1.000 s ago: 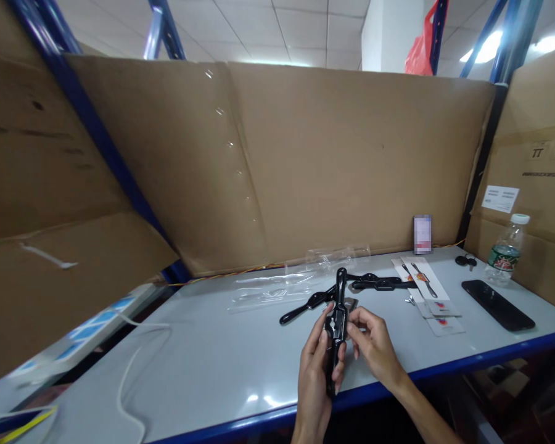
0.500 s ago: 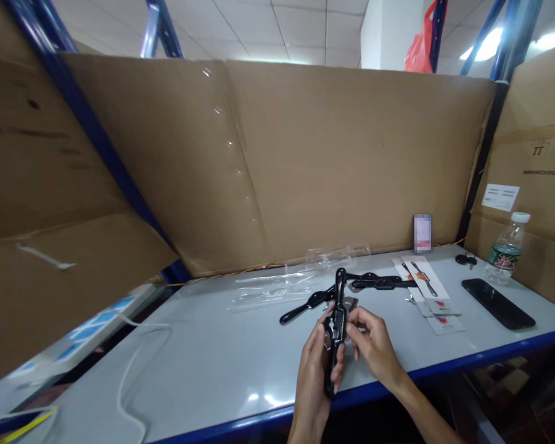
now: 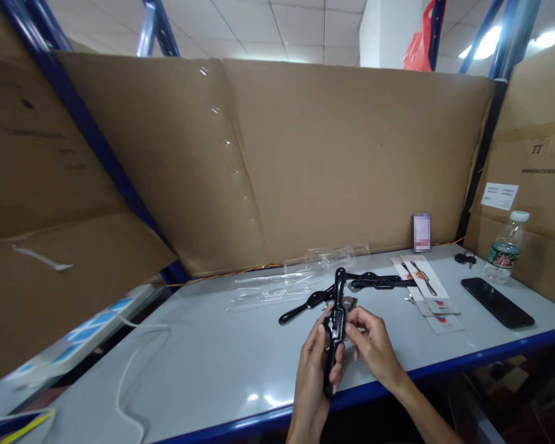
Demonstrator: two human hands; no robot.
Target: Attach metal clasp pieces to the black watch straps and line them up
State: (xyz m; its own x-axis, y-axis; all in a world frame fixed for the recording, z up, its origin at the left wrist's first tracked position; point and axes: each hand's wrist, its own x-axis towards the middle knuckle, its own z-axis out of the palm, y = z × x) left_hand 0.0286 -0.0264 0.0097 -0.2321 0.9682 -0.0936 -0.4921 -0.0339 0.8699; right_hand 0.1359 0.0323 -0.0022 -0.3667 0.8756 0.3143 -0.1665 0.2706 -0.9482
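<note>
My left hand (image 3: 313,364) is wrapped around a long glossy black plastic tool (image 3: 335,320), held upright above the front of the white table (image 3: 203,357). My right hand (image 3: 372,345) pinches at the tool's middle, fingers curled; whether a small part sits between them is hidden. Behind the hands lie two more black tools (image 3: 305,304) (image 3: 379,282) on the table, with clear plastic blister packs (image 3: 277,287) further back.
Printed paper cards (image 3: 428,290) lie to the right, then a black phone (image 3: 497,302), keys (image 3: 465,259) and a water bottle (image 3: 506,248). Cardboard sheets (image 3: 305,166) wall the back and sides. A white cable (image 3: 129,370) runs over the table's left part.
Both hands and the tool have stayed almost still; only the fingers shifted slightly on the tool's middle. The view drifted a little.
</note>
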